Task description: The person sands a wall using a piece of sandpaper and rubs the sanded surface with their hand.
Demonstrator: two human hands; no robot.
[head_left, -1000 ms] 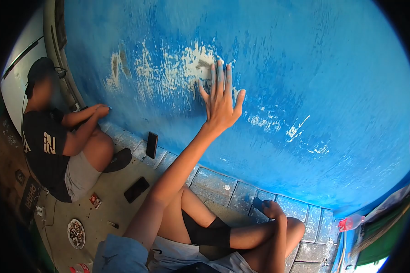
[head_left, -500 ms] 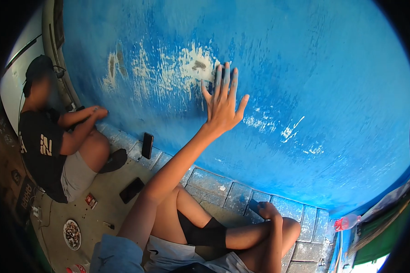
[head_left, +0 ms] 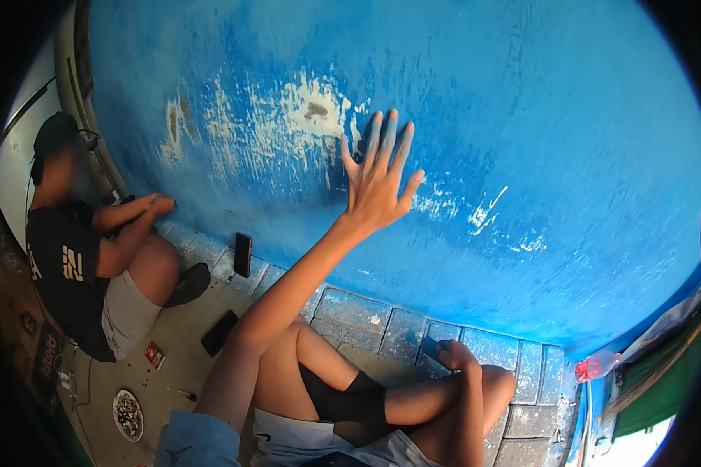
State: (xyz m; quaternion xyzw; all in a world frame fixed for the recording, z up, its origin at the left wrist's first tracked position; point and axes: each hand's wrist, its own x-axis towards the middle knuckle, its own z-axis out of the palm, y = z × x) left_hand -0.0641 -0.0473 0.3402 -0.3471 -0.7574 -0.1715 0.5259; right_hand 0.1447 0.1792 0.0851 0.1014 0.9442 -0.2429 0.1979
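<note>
Blue paint covered the wall (head_left: pixel 568 101) in front of us, worn through to white across a broad scraped patch (head_left: pixel 265 124), and paint-spotted paving blocks (head_left: pixel 350 311) ran along its foot. Our left hand (head_left: pixel 375 191) lay against that wall at the patch's right-hand edge, fingers spread, grasping nothing, with a bluish cast on them. Our right hand (head_left: pixel 458 354), low beside the knee, was curled around a flat, dark bluish piece (head_left: pixel 433 348) that stuck out toward the wall. We judged that ragged paint edges could have pricked or lodged beneath a sliding fingertip, and that the piece could have slipped if those curled fingers loosened. Falling flakes might also have dirtied the phone (head_left: pixel 243 254) on the blocks. As for markings, letters on a black panel (head_left: pixel 45 358) at far left seemed to spell AKARI, though they were small and turned sideways. We made out a jumping-figure logo on our blue sleeve (head_left: pixel 199 440) and a swoosh on our grey shorts (head_left: pixel 304 444); a seated co-worker's black shirt (head_left: pixel 62 272) carried a pale block print, and a bottle (head_left: pixel 597 366) at right wore a red label.
</note>
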